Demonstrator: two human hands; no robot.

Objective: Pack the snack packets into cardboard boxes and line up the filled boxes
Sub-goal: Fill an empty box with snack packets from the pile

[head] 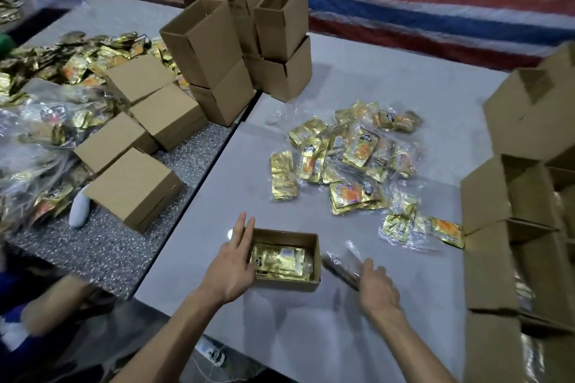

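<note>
Packing was under way: the left hand [231, 270] pressed flat-fingered against the part-filled cardboard box [289, 284] on the desk [280, 336], the blurred right hand [376, 288] showed no readable grip, and the snack packets [351, 158] beyond probably needed fetching next.

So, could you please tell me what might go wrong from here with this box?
The left hand only rests flat against the open box, so it may slide. The right hand is blurred beside a loose clear wrapper, which could get swept in. The stacked empty boxes behind lean and might topple.
</note>
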